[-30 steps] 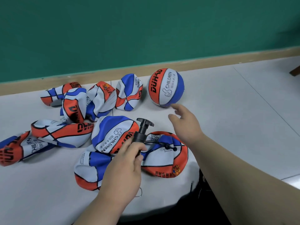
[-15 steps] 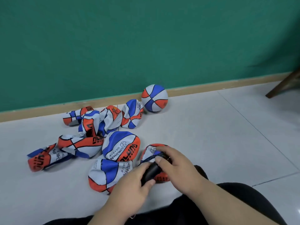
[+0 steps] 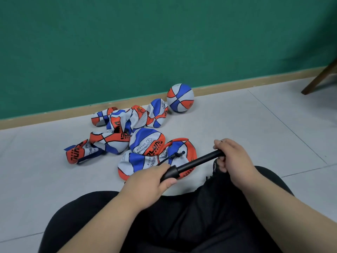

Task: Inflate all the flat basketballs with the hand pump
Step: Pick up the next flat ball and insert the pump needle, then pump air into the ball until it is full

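Grey tiled floor, green wall behind, wooden skirting along the join. Seated position, black-trousered legs at bottom of view.

Changes, left to right. Heap of flat basketballs undisturbed, left of centre. Left grip clenched round the hand pump at its thick end, as a second ago, but pump now tipped from upright to a low slant. Hose leading to the nearest flat ball, tip at the ball's surface; seating not resolvable. Right grip, free and spread a second ago, now clenched on the handle end, shaft drawn out long between the two grips. Reads as intake stroke; pumping of this ball just starting, ball fully limp. One inflated ball parked against the skirting, well apart from both grips. Rough tally: one done, the rest to go.

Room. Bare floor left of the heap; open tiles right of the right grip out to a chair leg at the far right edge. Stroke line free on the right; hose short, so risk of tugging the tip out on a long pull.
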